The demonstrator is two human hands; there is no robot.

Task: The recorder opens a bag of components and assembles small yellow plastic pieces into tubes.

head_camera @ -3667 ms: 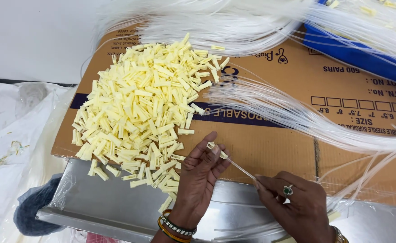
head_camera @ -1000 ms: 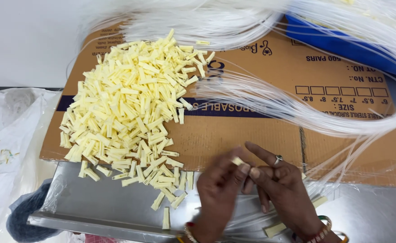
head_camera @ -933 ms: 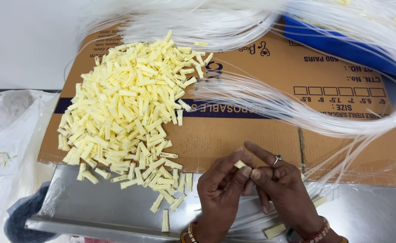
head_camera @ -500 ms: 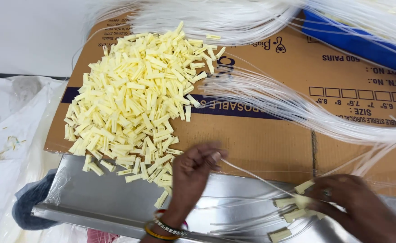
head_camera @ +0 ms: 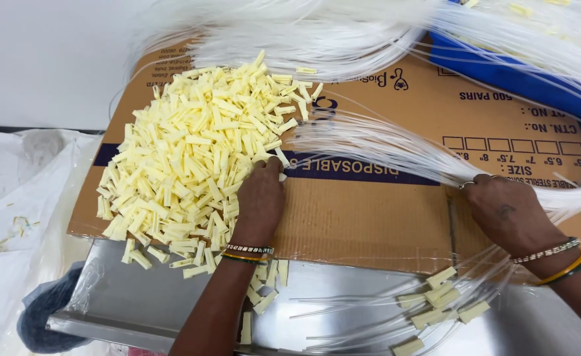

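Head view, change: the left hand (head_camera: 259,201) has gone up from the frame's lower centre into the heap of yellow clips (head_camera: 195,161), fingers curled at its right edge; the right hand (head_camera: 505,214) has swung right onto the clear tubes (head_camera: 383,142).
Fingers: left bent over clips, actual pinch hidden; right curled around tube strands at centre right.
Around: flattened cardboard box (head_camera: 363,221) underneath, blue tray (head_camera: 515,76) upper right, steel tray (head_camera: 343,316) along the bottom.
In the way: the tube bundle veils the box's upper edge.
Count: two hands, one heap, about seven finished clipped tubes (head_camera: 435,306) at lower right.
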